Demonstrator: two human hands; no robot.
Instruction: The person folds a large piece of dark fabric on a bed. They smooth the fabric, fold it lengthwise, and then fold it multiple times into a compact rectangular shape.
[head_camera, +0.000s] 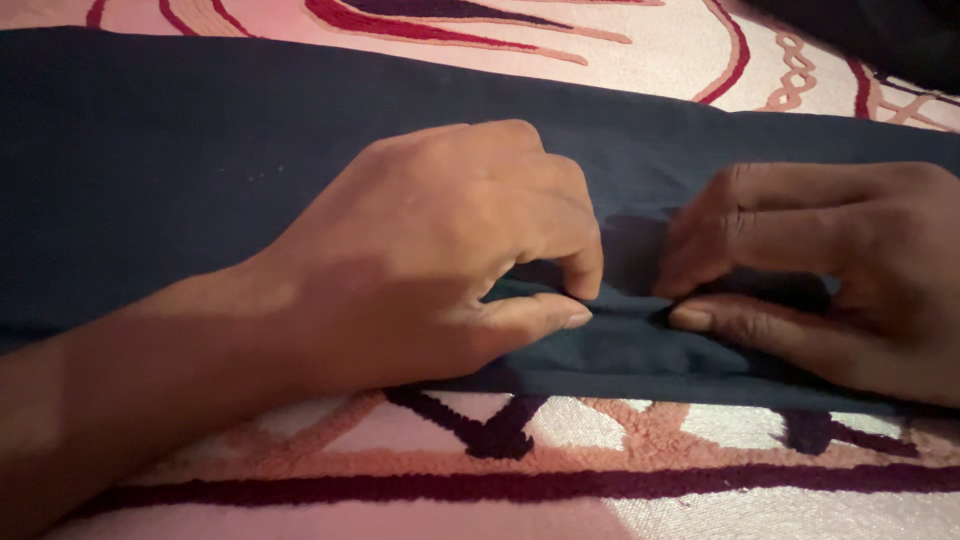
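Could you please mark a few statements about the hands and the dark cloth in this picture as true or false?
1. Both hands pinch the dark blue cloth near its lower edge. True: the left hand and the right hand each grip a fold between thumb and fingers.
2. The cloth lies on a bare wooden table. False: it lies on a pink patterned spread with dark red and purple lines.
3. The two hands are close together, fingertips almost facing. True.
4. The right hand holds a pair of scissors. False: it holds only the cloth.
5. The cloth is bright yellow. False: it is dark blue.
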